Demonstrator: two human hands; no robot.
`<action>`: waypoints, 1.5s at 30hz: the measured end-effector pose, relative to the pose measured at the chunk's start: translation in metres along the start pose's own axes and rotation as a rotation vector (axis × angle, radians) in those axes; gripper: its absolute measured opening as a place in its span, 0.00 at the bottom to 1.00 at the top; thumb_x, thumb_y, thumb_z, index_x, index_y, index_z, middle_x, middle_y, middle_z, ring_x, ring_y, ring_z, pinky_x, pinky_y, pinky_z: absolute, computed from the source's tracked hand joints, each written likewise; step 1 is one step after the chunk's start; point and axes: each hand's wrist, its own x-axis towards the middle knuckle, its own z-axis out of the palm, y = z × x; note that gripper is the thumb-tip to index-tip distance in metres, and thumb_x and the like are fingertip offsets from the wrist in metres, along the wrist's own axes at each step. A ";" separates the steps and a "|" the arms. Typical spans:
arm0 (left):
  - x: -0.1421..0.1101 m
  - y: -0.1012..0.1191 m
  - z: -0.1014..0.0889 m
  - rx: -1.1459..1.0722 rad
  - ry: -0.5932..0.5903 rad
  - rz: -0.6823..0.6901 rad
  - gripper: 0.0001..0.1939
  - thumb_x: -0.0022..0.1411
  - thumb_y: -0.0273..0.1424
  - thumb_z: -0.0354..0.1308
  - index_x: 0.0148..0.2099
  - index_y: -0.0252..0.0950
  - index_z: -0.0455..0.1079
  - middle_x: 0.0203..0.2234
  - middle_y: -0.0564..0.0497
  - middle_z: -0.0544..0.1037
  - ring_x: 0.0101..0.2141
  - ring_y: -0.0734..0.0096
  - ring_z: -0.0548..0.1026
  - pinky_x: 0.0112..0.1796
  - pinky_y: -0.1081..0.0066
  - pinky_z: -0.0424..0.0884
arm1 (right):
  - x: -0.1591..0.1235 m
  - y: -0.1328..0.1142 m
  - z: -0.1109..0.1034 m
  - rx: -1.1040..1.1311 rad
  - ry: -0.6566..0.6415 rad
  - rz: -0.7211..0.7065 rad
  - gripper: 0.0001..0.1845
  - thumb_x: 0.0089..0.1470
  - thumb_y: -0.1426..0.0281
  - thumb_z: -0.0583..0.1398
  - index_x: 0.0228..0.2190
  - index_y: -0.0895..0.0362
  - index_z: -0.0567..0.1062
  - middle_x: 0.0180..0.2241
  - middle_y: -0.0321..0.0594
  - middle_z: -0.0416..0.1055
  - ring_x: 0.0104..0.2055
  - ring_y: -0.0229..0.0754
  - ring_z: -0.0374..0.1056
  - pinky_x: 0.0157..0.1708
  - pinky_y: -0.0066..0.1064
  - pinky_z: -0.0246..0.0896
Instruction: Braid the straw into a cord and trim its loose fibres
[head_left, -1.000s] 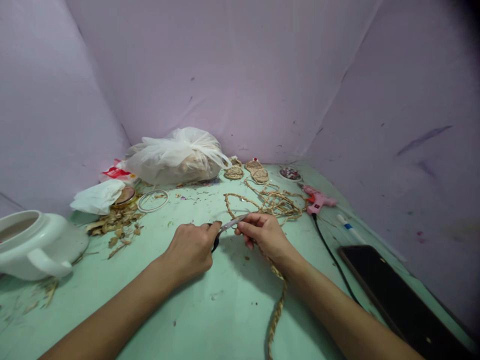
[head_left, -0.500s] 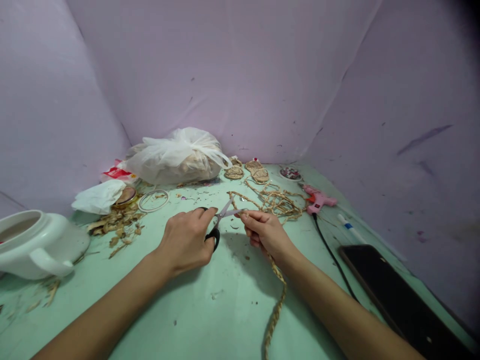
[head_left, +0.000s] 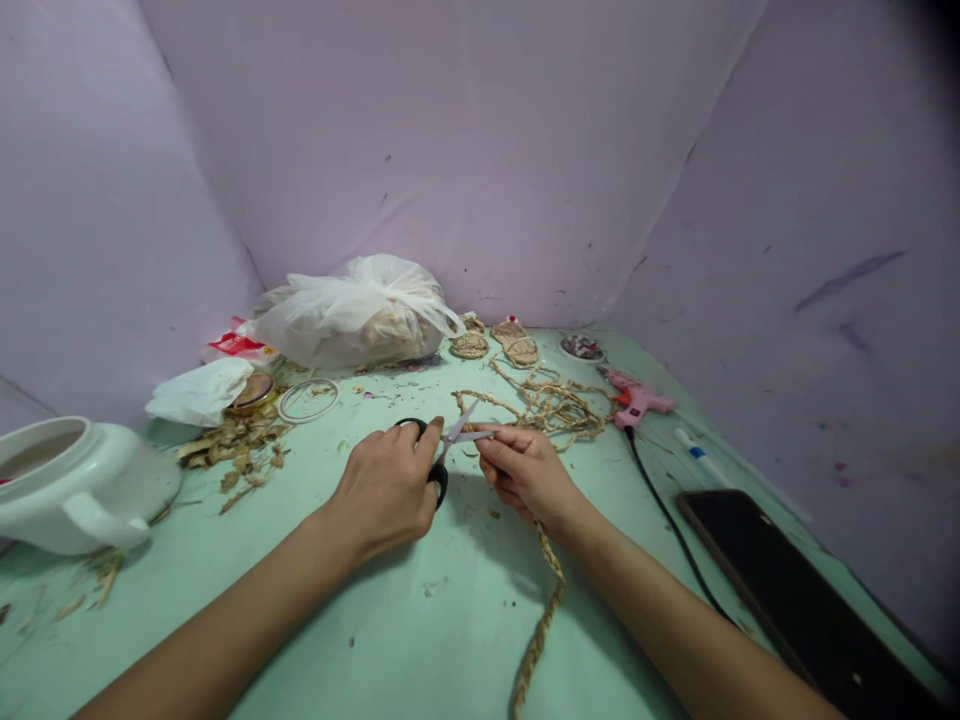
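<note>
My left hand (head_left: pixel 386 488) is closed round the black handles of a pair of scissors (head_left: pixel 448 445), whose blades are spread apart and point up and to the right. My right hand (head_left: pixel 525 472) pinches the end of a braided straw rope (head_left: pixel 541 615) right beside the blades. The rope trails from under that hand toward me across the green table (head_left: pixel 420 620). A tangle of thinner braid (head_left: pixel 551 405) lies just beyond both hands.
A white plastic bag (head_left: pixel 352 310) and small woven pieces (head_left: pixel 514 342) sit at the back. A pink glue gun (head_left: pixel 636 397) with a black cord, a pen (head_left: pixel 697 452) and a dark phone (head_left: pixel 795 590) lie right. A white pot (head_left: pixel 71 490), straw scraps (head_left: pixel 232 445) and a ring (head_left: pixel 307 400) are left.
The scissor blades, shut a second ago, have spread apart. My left hand has shifted slightly on the handles, and my right hand has moved the rope end closer to the blades.
</note>
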 end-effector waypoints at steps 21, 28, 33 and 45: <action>-0.002 0.005 0.000 -0.011 -0.203 0.021 0.22 0.55 0.24 0.40 0.53 0.32 0.55 0.29 0.45 0.74 0.27 0.60 0.73 0.28 0.64 0.64 | 0.000 0.005 0.002 -0.142 0.075 -0.111 0.11 0.45 0.65 0.57 0.17 0.58 0.65 0.11 0.27 0.55 0.09 0.25 0.43 0.08 0.21 0.35; -0.002 0.006 -0.001 0.044 -0.046 -0.003 0.26 0.55 0.30 0.43 0.56 0.29 0.53 0.37 0.41 0.71 0.35 0.58 0.71 0.34 0.62 0.64 | 0.002 0.012 0.003 -0.229 0.129 -0.133 0.14 0.43 0.66 0.56 0.13 0.58 0.63 0.10 0.29 0.56 0.09 0.26 0.45 0.09 0.22 0.39; -0.002 0.007 0.002 0.075 -0.060 0.001 0.27 0.55 0.29 0.42 0.58 0.28 0.51 0.37 0.42 0.71 0.33 0.59 0.70 0.34 0.63 0.64 | 0.002 0.013 0.003 -0.248 0.119 -0.151 0.16 0.44 0.66 0.56 0.11 0.58 0.61 0.10 0.28 0.54 0.10 0.27 0.45 0.09 0.22 0.38; -0.002 0.006 0.001 -0.031 -0.188 0.029 0.22 0.55 0.25 0.39 0.53 0.32 0.54 0.31 0.46 0.74 0.27 0.60 0.73 0.26 0.65 0.63 | 0.000 0.014 0.003 -0.174 0.074 -0.156 0.11 0.46 0.66 0.56 0.18 0.59 0.66 0.11 0.26 0.55 0.10 0.26 0.44 0.09 0.21 0.36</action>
